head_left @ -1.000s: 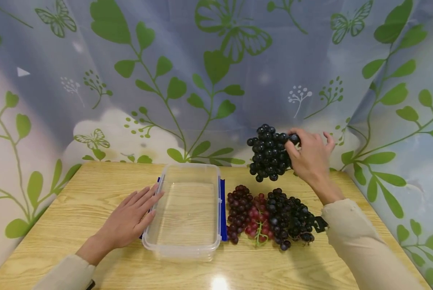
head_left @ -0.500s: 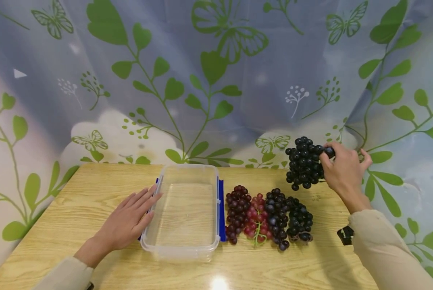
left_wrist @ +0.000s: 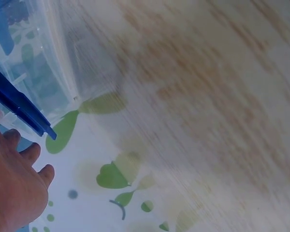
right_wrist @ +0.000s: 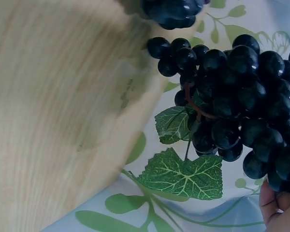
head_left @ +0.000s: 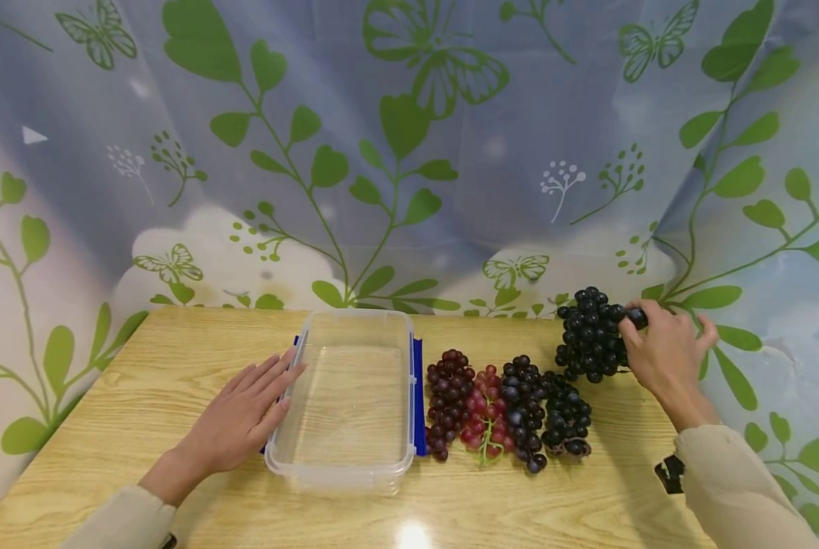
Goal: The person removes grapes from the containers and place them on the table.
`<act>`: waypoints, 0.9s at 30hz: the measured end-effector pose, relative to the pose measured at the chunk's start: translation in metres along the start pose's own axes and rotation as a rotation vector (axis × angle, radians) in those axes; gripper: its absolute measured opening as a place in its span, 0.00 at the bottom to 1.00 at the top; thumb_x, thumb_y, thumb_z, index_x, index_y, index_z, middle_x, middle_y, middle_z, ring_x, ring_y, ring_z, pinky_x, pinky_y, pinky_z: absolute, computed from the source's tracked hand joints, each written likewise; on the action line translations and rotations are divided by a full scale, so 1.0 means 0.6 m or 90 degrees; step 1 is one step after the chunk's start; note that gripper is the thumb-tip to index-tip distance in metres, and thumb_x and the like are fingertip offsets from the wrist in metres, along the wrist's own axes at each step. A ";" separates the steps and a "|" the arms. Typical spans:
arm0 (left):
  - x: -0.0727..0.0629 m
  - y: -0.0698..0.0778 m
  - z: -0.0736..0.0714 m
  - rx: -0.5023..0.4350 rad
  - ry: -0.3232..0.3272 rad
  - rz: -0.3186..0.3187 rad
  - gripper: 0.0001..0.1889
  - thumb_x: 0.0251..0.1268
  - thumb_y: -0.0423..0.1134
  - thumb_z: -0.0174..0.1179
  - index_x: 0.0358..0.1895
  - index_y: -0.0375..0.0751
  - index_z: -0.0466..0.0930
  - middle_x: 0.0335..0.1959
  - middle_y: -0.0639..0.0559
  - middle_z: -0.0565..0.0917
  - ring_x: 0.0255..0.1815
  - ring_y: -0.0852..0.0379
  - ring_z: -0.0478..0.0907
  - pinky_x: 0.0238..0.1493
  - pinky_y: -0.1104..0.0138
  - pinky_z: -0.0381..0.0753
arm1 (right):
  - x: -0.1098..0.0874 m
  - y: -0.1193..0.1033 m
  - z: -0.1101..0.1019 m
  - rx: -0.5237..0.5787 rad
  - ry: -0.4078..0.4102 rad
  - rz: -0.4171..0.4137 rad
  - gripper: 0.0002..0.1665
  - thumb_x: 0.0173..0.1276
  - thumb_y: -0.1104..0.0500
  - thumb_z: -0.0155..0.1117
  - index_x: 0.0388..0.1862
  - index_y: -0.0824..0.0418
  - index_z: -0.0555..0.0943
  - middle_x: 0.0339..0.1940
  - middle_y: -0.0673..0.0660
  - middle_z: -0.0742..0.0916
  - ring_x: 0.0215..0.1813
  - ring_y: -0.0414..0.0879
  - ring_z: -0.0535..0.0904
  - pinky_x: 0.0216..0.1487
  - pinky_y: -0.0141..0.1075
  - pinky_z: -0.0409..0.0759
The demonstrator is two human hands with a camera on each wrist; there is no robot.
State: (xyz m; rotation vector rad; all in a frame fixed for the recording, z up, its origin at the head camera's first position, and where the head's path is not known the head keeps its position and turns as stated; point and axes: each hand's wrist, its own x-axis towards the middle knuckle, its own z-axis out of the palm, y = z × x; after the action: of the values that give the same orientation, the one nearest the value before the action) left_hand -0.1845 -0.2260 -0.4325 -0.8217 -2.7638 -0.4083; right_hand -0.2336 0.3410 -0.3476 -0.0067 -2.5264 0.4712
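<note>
My right hand [head_left: 666,347] pinches a bunch of black grapes [head_left: 591,335] by its right side, over the back right of the table. In the right wrist view the held bunch [right_wrist: 251,96] shows a brown stem and two green leaves [right_wrist: 183,176]. My left hand [head_left: 238,415] lies with straight fingers against the left rim of a clear plastic box [head_left: 344,469] with blue side clips. In the left wrist view its fingertips [left_wrist: 31,153] are beside a blue clip [left_wrist: 19,104]; the rest of the hand is partly cut off.
Right of the box lie dark red grapes [head_left: 451,396], light red grapes [head_left: 485,419] with a green stem, and two dark bunches, blue-black grapes [head_left: 525,408] and black grapes [head_left: 567,419]. A patterned curtain [head_left: 409,191] stands behind the wooden table [head_left: 519,511].
My right hand has carried the black grapes to the right, then lower, toward the table's back right corner. The left hand stays at the box.
</note>
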 end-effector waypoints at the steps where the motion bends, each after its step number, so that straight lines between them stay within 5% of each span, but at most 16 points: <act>1: 0.000 0.000 0.000 0.000 0.000 0.001 0.26 0.78 0.47 0.41 0.76 0.50 0.55 0.77 0.52 0.50 0.74 0.47 0.50 0.69 0.47 0.50 | -0.004 0.003 -0.001 -0.002 -0.009 0.002 0.17 0.74 0.57 0.50 0.51 0.66 0.78 0.31 0.71 0.83 0.43 0.70 0.70 0.65 0.65 0.37; 7: 0.001 0.001 0.002 -0.002 0.004 0.001 0.27 0.78 0.47 0.41 0.76 0.51 0.54 0.77 0.52 0.50 0.74 0.48 0.49 0.69 0.48 0.50 | -0.024 0.013 -0.006 -0.012 -0.030 0.000 0.14 0.73 0.58 0.53 0.49 0.65 0.79 0.21 0.64 0.81 0.38 0.68 0.71 0.63 0.67 0.38; 16: 0.005 0.005 -0.005 -0.011 0.006 0.002 0.27 0.76 0.43 0.46 0.75 0.48 0.57 0.77 0.52 0.50 0.74 0.46 0.51 0.68 0.46 0.51 | -0.049 0.019 -0.023 -0.051 -0.063 -0.003 0.16 0.72 0.58 0.55 0.52 0.66 0.78 0.25 0.68 0.82 0.37 0.68 0.72 0.63 0.68 0.40; 27: 0.002 0.003 -0.003 -0.003 0.006 0.003 0.26 0.77 0.46 0.42 0.75 0.48 0.56 0.76 0.50 0.51 0.73 0.46 0.52 0.68 0.46 0.52 | -0.068 0.013 -0.040 -0.070 -0.124 -0.020 0.16 0.72 0.55 0.56 0.52 0.64 0.78 0.18 0.56 0.80 0.35 0.65 0.75 0.62 0.68 0.40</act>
State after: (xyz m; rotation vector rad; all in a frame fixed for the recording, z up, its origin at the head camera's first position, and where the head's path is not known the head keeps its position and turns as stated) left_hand -0.1838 -0.2245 -0.4302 -0.8246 -2.7539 -0.4172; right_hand -0.1873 0.3519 -0.3533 0.0390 -2.7357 0.3339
